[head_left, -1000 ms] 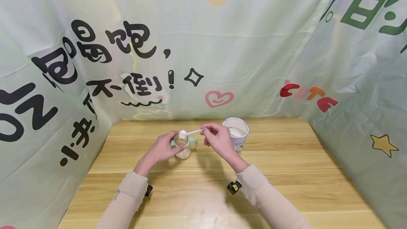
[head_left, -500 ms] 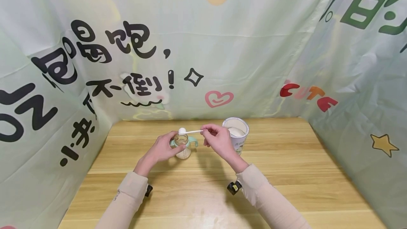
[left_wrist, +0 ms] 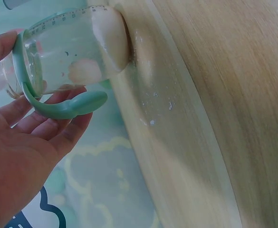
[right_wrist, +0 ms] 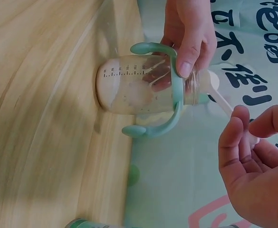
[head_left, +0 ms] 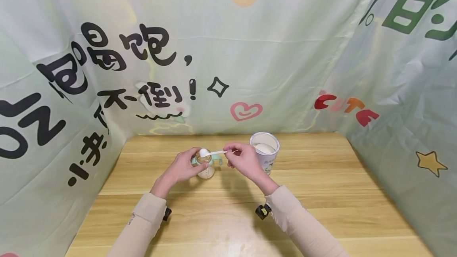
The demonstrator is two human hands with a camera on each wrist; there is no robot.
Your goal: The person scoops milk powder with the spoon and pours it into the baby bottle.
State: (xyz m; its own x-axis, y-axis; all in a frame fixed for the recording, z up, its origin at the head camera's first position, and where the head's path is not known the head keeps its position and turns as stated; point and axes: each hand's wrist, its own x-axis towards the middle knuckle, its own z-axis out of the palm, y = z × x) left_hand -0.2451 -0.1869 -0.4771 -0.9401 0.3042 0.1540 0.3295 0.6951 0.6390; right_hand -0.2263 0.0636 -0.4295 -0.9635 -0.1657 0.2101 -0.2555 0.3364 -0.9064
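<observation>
A clear baby bottle with two mint-green handles stands upright on the table, pale powder at its bottom. My left hand holds it around the neck, thumb and fingers on either side of the handle ring. Between the thumb and fingers of my right hand is the thin handle of a white measuring scoop. The scoop's bowl is at the bottle's open mouth; whether it touches the rim, I cannot tell. Just right of my right hand is an open powder tin, with white powder inside, partly hidden by the hand.
The wooden table ends at a printed fabric backdrop behind and at both sides. White powder specks lie on the table near the bottle's base.
The scoop rose slightly above the bottle's mouth half a second ago and is now lower, back at the mouth. My right hand moved with it. The left hand and bottle stayed in place.
</observation>
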